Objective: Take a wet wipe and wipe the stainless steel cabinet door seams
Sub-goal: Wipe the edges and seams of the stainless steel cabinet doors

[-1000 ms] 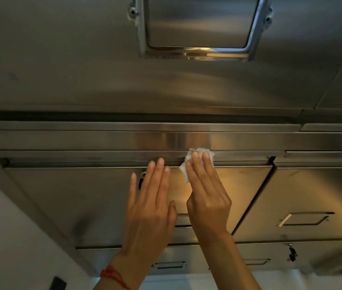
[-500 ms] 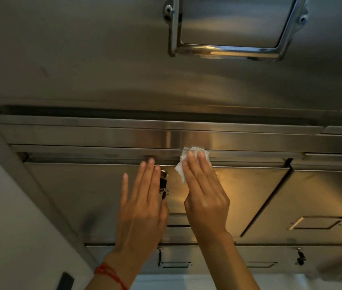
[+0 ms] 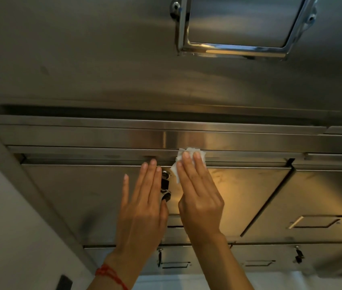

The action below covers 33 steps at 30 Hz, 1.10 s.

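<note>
At the door's top seam: wipe [image 3: 189, 162] pressed flat under right hand [image 3: 199, 197], fingers straight and together.
Left hand [image 3: 142, 208]: fingers straight, flat on cabinet door [image 3: 86, 197], beside lock [image 3: 165, 185].

Wet wipe [image 3: 189, 162] is slid a bit left along the seam [image 3: 103, 161] by the right hand [image 3: 200, 203], and the key [image 3: 165, 186] is uncovered now

Right hand [image 3: 199, 197] presses wet wipe [image 3: 189, 159] on door seam [image 3: 249, 164].

wet wipe [image 3: 189, 162] mostly hidden under right hand [image 3: 199, 197]; upper handle [image 3: 235, 47] cropped.
</note>
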Tool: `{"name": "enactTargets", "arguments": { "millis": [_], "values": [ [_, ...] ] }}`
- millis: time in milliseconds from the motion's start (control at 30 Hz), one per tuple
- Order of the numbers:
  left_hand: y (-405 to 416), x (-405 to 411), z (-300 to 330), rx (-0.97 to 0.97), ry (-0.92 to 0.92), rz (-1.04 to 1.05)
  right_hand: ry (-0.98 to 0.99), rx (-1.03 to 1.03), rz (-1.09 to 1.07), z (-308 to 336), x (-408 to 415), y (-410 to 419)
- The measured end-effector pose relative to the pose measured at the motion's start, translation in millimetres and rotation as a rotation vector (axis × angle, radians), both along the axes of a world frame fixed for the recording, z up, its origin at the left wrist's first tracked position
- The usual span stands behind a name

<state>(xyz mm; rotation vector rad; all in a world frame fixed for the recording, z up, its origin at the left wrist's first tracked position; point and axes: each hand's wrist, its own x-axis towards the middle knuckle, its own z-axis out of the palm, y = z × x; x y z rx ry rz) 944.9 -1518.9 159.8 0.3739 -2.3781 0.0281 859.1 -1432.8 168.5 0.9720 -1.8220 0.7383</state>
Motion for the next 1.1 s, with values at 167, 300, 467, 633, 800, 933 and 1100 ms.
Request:
{"name": "enactTargets", "arguments": {
  "millis": [167,300,467,633,800,933,1100],
  "values": [
    [0.5,0.4,0.5,0.015,0.031,-0.015,0.021,0.033,-0.048,0.3,-3.8,8.8],
    [0.3,0.8,1.0,-0.002,0.05,-0.017,-0.005,-0.009,-0.102,-0.4,-9.0,19.0],
    [2.1,-1.7,0.8,0.005,0.036,0.019,0.001,-0.032,-0.076,-0.5,-2.6,5.5],
    [5.0,-2.3,2.2,-0.002,0.018,0.048,0.024,0.027,0.033,3.3,1.4,-0.9],
    [6.0,-2.7,2.3,-0.024,0.013,0.071,0.033,0.041,-0.031,1.0,-12.9,21.3],
    [7.7,-3.2,1.2,-0.025,0.013,0.083,0.009,-0.029,-0.037,-2.0,-11.3,15.5],
    [6.8,-2.6,2.3,-0.035,-0.001,0.092,0.03,-0.046,0.013,-1.5,-5.2,3.2]
  ]
}}
